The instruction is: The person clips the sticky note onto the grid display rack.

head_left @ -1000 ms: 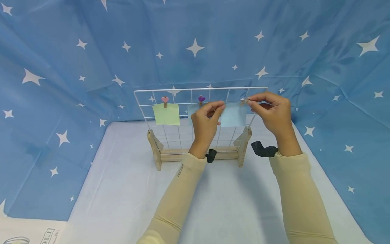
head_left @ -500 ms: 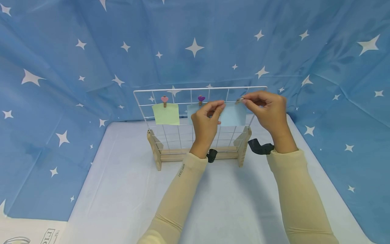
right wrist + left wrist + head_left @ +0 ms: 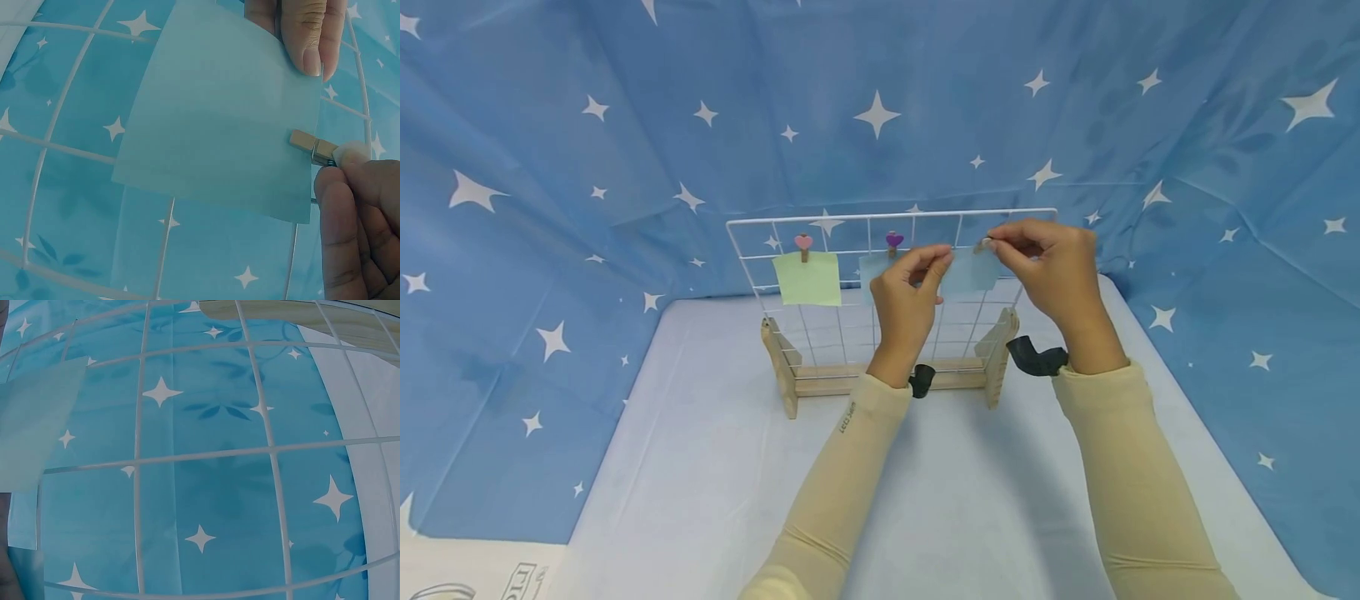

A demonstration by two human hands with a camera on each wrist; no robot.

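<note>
My left hand (image 3: 910, 304) pinches the upper left part of a light blue sheet of paper (image 3: 967, 273) against the white wire grid (image 3: 842, 221). A small wooden clothespin (image 3: 312, 145) is pinched by its rear end between the thumb and fingers of my right hand (image 3: 1048, 267). In the right wrist view its front end lies over the sheet's top edge; whether it also bites a wire cannot be told. The left wrist view shows the grid and a corner of blue paper (image 3: 37, 425), with only a sliver of the hand at its left edge.
A green note (image 3: 808, 279) hangs from a pink heart clothespin (image 3: 804, 244). Right of it, a purple heart clothespin (image 3: 894, 241) holds another blue note (image 3: 871, 268), partly behind my left hand. The grid stands in a wooden base (image 3: 887, 379) on a white-covered table (image 3: 715, 467).
My right hand has moved left along the sheet's top edge with the clothespin. The left hand has stayed at the sheet. The head view has shifted slightly.
</note>
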